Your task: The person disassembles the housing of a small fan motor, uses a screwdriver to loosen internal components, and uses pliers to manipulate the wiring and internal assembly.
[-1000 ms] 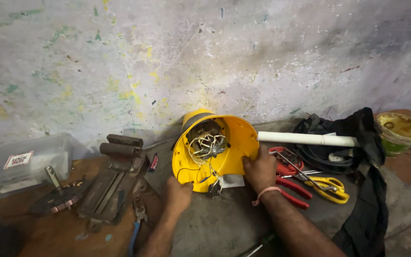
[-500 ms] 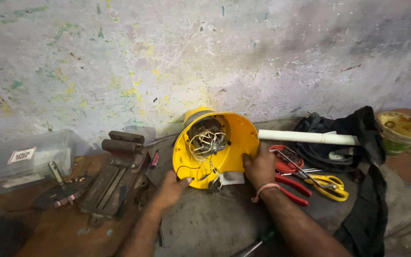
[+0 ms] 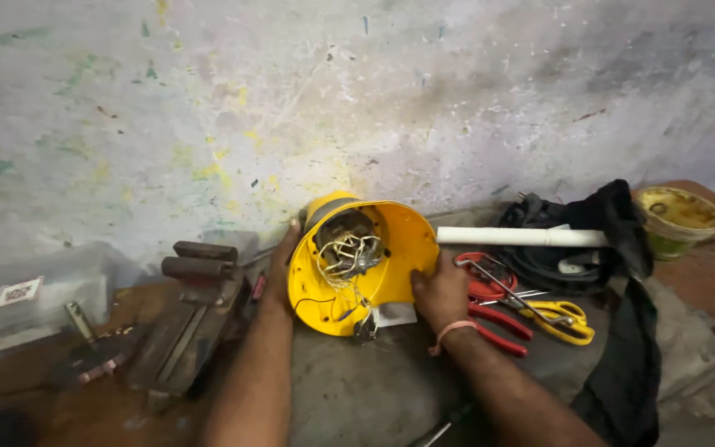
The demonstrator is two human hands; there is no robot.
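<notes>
Sideways on the bench, the yellow housing sits gripped between left hand and right hand fingers.

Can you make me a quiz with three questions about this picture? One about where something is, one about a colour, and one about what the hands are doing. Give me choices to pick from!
1. Where does the long white plastic pipe lie?
A. To the right of the round yellow plastic housing
B. Inside the clear plastic box
C. On the floor

2. What colour are the scissors' handles?
A. Blue
B. Yellow
C. Green

3. What are the two hands doing?
A. Resting flat on the wall
B. Cutting with the scissors
C. Holding the housing, one on each side

Answers:
1 A, the pipe lies on the bench just right of the housing's rim.
2 B, the handles are yellow, beside the red-handled pliers.
3 C, the left hand and right hand grip opposite edges.
</notes>
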